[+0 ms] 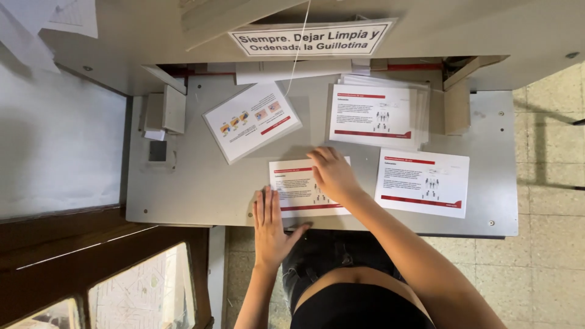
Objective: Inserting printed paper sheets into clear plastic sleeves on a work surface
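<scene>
My right hand (333, 175) lies flat on a stack of white leaflets with red bars (294, 186) near the front edge of a grey metal cutter table (195, 183). My left hand (269, 228) rests flat at the stack's lower left corner, fingers together, thumb spread along the front edge. Neither hand grips anything. A second leaflet stack (423, 181) lies to the right. A third stack (375, 116) sits farther back under the machine's opening. A tilted stack with coloured pictures (251, 120) lies at the back left.
The cutter's housing (487, 30) with a white printed sign (312, 39) overhangs the back of the table. Small white paper blocks (164, 111) stand at the left. A white surface (58, 152) and wooden window frame (91, 256) are to the left. Tiled floor (548, 244) lies right.
</scene>
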